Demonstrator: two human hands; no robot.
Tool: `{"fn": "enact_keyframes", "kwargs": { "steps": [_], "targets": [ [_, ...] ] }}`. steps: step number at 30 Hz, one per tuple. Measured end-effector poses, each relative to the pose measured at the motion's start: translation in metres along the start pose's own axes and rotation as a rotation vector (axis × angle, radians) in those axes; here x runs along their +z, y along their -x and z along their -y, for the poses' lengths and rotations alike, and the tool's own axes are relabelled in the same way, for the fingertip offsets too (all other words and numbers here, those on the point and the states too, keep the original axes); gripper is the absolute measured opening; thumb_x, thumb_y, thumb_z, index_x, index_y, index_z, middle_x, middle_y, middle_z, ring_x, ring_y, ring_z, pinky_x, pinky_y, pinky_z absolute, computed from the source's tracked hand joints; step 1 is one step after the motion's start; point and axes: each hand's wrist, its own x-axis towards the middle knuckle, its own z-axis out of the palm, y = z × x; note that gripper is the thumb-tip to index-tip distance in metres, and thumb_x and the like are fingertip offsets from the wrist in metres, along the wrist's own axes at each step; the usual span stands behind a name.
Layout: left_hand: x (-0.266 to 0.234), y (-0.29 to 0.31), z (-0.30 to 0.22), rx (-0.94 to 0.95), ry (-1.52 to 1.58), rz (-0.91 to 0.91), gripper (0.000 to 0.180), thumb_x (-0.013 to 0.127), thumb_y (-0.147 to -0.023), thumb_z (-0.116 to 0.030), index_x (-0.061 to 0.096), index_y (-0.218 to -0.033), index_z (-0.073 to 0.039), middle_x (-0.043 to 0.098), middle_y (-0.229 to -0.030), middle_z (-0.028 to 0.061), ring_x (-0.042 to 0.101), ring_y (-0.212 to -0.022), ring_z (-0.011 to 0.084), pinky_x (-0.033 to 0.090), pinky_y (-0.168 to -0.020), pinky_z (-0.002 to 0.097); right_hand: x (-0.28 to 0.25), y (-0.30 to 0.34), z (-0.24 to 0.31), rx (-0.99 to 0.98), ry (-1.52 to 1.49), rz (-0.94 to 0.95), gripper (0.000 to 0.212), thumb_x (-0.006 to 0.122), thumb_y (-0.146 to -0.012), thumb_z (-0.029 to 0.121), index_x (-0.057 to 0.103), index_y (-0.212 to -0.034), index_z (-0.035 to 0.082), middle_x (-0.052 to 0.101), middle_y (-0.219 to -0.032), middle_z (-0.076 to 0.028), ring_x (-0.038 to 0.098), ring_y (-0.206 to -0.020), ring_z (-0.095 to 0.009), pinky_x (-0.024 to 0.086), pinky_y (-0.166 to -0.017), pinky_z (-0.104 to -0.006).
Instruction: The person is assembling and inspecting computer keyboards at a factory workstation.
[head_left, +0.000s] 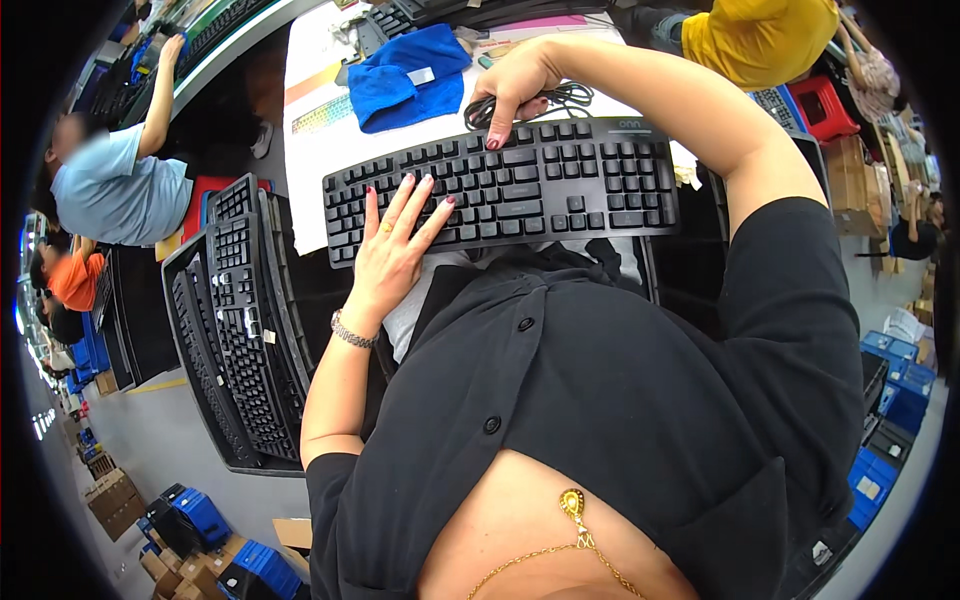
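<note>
A black full-size keyboard lies across the near edge of the white-topped table, its number pad at the right. My left hand rests on its left half, fingers spread over the keys and palm over the near edge. At the far edge is my right hand, its arm bent round from the right. Its thumb reaches down onto the top key row, while the other fingers curl about a coiled black cable behind the keyboard. Part of that grip is hidden by the hand itself.
A blue cloth lies behind the keyboard on the white table. On my left, a black bin holds several upright keyboards. People work nearby on both sides. Red stools and blue crates stand around.
</note>
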Motion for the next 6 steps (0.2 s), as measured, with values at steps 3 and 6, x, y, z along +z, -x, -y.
{"fn": "enact_keyframes", "kwargs": {
  "steps": [3, 6],
  "targets": [
    [-0.014, -0.002, 0.002, 0.003, 0.019, 0.016, 0.064, 0.059, -0.090, -0.007, 0.054, -0.152, -0.022, 0.043, -0.164, 0.0071, 0.035, -0.155, 0.0256, 0.012, -0.130, 0.0546, 0.004, 0.005, 0.001, -0.009, -0.063, -0.005, 0.035, 0.085, -0.088, 0.025, 0.057, -0.076, 0.007, 0.050, -0.049, 0.001, 0.038, -0.031, -0.009, 0.029, -0.029, -0.0246],
    [-0.030, -0.003, 0.006, 0.006, 0.034, 0.062, 0.064, 0.060, -0.089, -0.007, 0.055, -0.151, -0.022, 0.043, -0.164, 0.0071, 0.036, -0.155, 0.0256, 0.012, -0.130, 0.0548, 0.011, 0.009, 0.001, -0.016, -0.186, -0.029, 0.032, 0.083, -0.088, 0.019, 0.056, -0.078, 0.007, 0.054, -0.051, 0.000, 0.040, -0.032, -0.008, 0.029, -0.029, -0.0230]
  ]
}}
